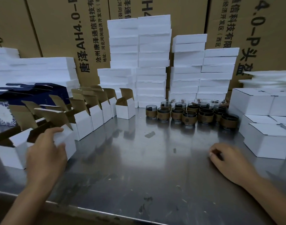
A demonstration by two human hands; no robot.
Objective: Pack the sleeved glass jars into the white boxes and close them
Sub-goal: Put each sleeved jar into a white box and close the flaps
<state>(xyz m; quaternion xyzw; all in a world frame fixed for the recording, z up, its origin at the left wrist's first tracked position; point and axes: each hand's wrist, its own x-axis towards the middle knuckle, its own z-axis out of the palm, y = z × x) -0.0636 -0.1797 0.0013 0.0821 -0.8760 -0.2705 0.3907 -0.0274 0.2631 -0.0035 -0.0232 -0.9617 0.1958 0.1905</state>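
Observation:
Several glass jars with brown sleeves [193,113] stand clustered at the back middle of the steel table [139,159]. A row of open white boxes [97,116] with raised brown flaps runs along the left. My left hand [45,153] grips the nearest open white box [66,140], fingers over its top edge and thumb on its front face. My right hand [226,159] rests on the table at the right, fingers loosely curled and holding nothing. It lies just left of the closed white boxes [268,143], which are stacked at the right edge.
Tall stacks of white foam pieces [152,62] stand behind the jars, with more at the left [33,70] and far right. Big brown cartons [66,30] form the back wall. A blue patterned box [2,112] sits at the far left.

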